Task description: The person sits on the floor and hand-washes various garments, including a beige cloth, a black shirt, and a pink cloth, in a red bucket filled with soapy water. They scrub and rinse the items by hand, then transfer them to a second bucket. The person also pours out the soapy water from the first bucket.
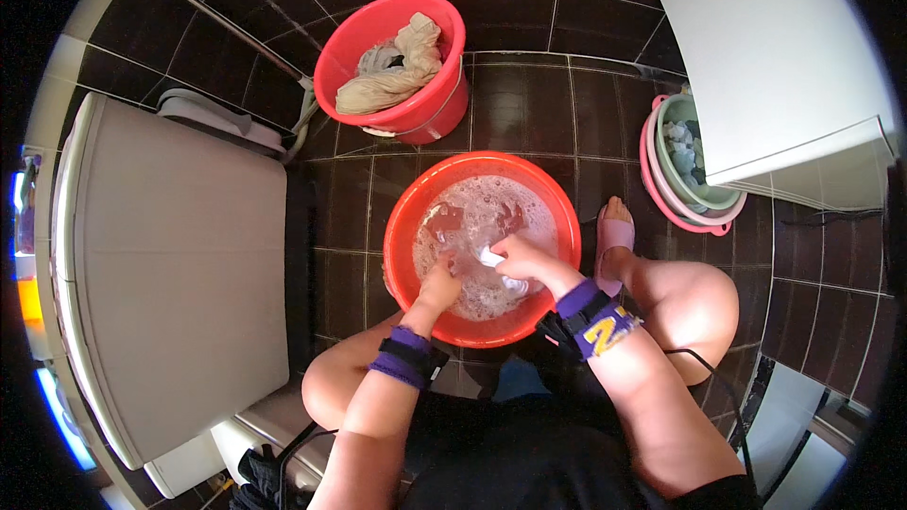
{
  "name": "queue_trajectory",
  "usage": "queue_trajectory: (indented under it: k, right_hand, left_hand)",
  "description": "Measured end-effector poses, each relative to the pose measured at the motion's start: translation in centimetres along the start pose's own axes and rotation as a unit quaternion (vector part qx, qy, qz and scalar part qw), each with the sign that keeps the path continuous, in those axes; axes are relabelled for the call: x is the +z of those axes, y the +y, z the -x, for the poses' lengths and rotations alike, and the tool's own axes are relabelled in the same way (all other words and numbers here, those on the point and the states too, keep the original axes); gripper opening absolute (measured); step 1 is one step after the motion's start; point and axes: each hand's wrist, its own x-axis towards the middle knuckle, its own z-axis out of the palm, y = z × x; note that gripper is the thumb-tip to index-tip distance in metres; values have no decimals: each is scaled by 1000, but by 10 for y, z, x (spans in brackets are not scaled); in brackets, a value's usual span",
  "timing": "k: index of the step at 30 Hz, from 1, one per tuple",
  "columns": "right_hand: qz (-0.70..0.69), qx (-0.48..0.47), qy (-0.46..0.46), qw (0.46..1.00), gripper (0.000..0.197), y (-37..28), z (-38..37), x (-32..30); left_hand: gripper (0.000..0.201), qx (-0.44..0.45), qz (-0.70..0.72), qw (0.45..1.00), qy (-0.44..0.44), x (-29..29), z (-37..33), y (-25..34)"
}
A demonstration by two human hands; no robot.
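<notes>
An orange-red wash basin (404,307) of foamy water (472,203) stands on the floor between my legs. My right hand (525,260) is over the suds, its thumb and fingers closed on a small white cloth (489,256). More white fabric (515,285) shows in the foam just below that hand. To the left, my left hand (440,283) reaches down at the water inside the basin's near-left wall. Its fingertips are hard to make out against the foam, and no held thing shows there. Purple bands with black straps wrap both wrists.
A pink-red bucket (442,113) with beige and grey clothes (392,80) stands behind the basin. Stacked pink and green basins (661,184) with laundry sit at the right, partly under a white cabinet (784,57). A pale, box-shaped appliance (189,274) stands at the left.
</notes>
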Motion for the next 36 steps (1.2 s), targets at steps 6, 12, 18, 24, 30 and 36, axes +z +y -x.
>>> queue_trajectory:
  k: [6, 12, 18, 24, 30, 36]
  right_hand:
    - [-194, -178, 65, 963, 33, -53, 82, -50]
    - [-244, -296, 58, 922, 17, -122, 139, -82]
    - [-313, -255, 118, 907, 6, -118, 139, -105]
    - [-32, -172, 228, 958, 11, -61, 96, -84]
    - [110, -101, 378, 914, 31, -36, 80, -48]
    - [-160, -173, 140, 962, 55, -87, 98, -31]
  left_hand:
    - [70, 73, 79, 994, 1, 8, 5, 29]
    - [52, 85, 235, 963, -103, 24, -15, 12]
    - [41, -26, 290, 957, 19, -12, 10, 32]
    - [24, 84, 319, 937, 113, -33, 34, 55]
    - [23, 184, 298, 923, 160, -54, 56, 75]
    - [15, 105, 381, 917, 51, -66, 86, 137]
